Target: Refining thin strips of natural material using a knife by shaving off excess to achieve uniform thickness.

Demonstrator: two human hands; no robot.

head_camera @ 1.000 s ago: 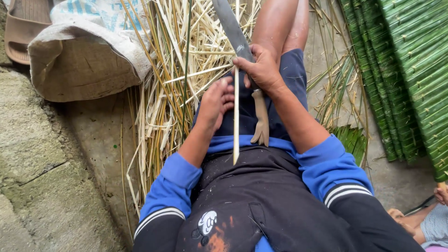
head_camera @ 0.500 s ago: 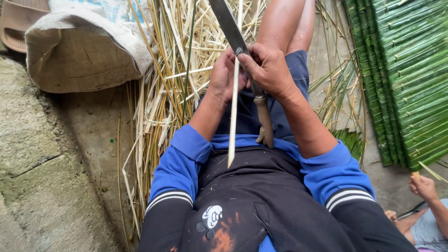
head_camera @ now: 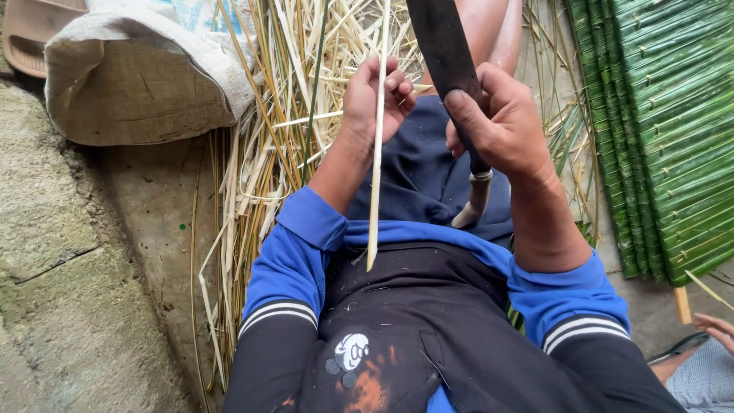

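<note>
Straw-littered ground (head_camera: 252, 153), left hand (head_camera: 375, 95) gripping pale stick (head_camera: 375, 191), right hand (head_camera: 497, 126) clutching knife (head_camera: 443, 38)

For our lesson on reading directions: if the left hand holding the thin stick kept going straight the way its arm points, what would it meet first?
Probably the heap of pale straw-like strips on the ground just beyond the left hand, which grips the thin stick; depth is hard to judge.
</note>
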